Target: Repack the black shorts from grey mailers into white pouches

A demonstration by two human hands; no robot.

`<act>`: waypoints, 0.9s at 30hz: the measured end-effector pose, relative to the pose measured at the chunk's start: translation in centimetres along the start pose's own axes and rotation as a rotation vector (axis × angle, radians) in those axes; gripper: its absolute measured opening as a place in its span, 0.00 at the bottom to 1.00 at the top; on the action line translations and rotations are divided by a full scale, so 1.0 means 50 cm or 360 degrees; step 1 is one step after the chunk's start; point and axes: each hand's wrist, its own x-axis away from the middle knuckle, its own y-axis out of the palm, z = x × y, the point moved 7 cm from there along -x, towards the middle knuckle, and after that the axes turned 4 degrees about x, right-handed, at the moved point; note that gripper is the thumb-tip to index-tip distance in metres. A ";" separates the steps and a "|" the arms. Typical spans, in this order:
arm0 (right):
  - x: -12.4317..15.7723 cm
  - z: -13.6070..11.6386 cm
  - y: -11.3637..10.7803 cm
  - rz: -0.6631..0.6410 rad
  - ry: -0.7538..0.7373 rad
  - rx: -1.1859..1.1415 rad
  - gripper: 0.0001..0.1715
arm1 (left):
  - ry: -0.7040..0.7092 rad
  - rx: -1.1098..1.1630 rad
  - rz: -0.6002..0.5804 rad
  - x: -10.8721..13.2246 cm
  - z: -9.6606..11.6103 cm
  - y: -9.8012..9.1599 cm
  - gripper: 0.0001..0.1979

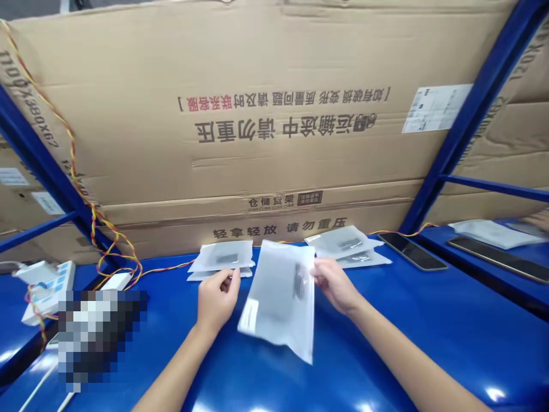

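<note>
My right hand [337,284] pinches the right edge of a translucent white plastic bag [278,297], which has a dark item inside and a white label at its lower corner. The bag is blurred and tilted above the blue shelf top [386,349]. My left hand [217,300] sits just left of the bag, its fingers bunched, with a small gap between them. Behind it lies a small stack of similar bags [221,260]. A second stack [343,245] lies behind my right hand.
Two dark slabs, likely phones or tablets [412,252], lie on the blue shelving at right. Further right are another bag [491,233] and a co-worker's hand [538,220]. At left are a white power strip [47,292], a pixelated patch [100,337] and twisted wires [72,166].
</note>
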 end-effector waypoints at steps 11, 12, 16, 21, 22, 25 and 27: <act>0.069 0.047 0.129 -0.0899 0.0310 0.0384 0.13 | -0.0176 0.0305 -0.0861 0.023 0.013 0.098 0.23; 0.068 0.046 0.128 -0.0897 0.0300 0.0397 0.13 | -0.0180 0.0327 -0.0917 0.027 0.018 0.103 0.25; 0.065 0.045 0.126 -0.0825 0.0244 0.0435 0.20 | -0.0215 0.0444 -0.1057 0.037 0.036 0.114 0.25; 0.048 0.048 0.125 -0.0555 0.0093 0.0452 0.27 | -0.0280 0.0557 -0.1084 0.044 0.038 0.122 0.20; 0.046 0.050 0.127 -0.0536 0.0083 0.0451 0.28 | -0.0296 0.0577 -0.1078 0.045 0.037 0.123 0.20; 0.045 0.048 0.131 -0.0511 0.0085 0.0450 0.28 | -0.0340 0.0629 -0.1041 0.043 0.028 0.126 0.19; 0.049 0.045 0.131 -0.0514 0.0110 0.0452 0.27 | -0.0364 0.0646 -0.0981 0.036 0.017 0.123 0.18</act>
